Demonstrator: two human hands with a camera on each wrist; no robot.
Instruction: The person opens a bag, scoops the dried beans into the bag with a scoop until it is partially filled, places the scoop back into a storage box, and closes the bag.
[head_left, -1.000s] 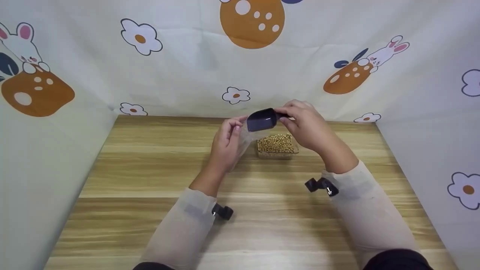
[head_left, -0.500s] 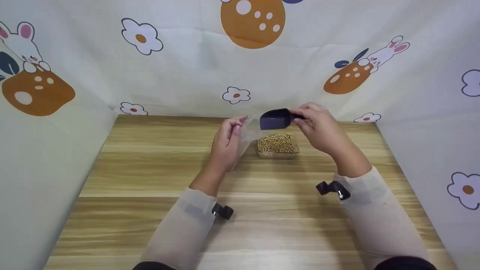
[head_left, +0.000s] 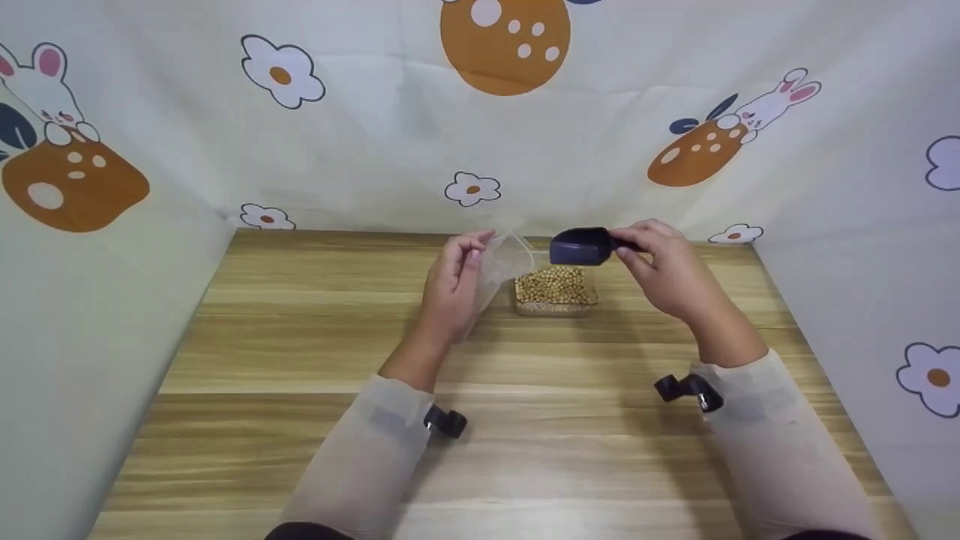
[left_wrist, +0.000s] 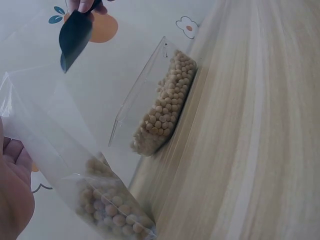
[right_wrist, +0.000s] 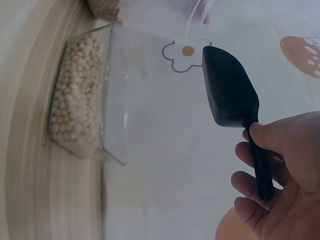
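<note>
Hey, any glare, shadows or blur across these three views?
Head view: pale glare on the near part of the table, soft shadows beside both sleeves; left wrist view: rather hazy, the clear bag veiling the beans inside; right wrist view: the scoop dark but crisp-edged, the container beyond it softer, with small glints on its wall.

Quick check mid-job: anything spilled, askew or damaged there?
Nothing stands out. The clear container sits upright with soybeans inside, the left hand holds the plastic bag with more soybeans in its bottom, and the black scoop looks whole in the right hand. I see no stray soybeans on the table.
</note>
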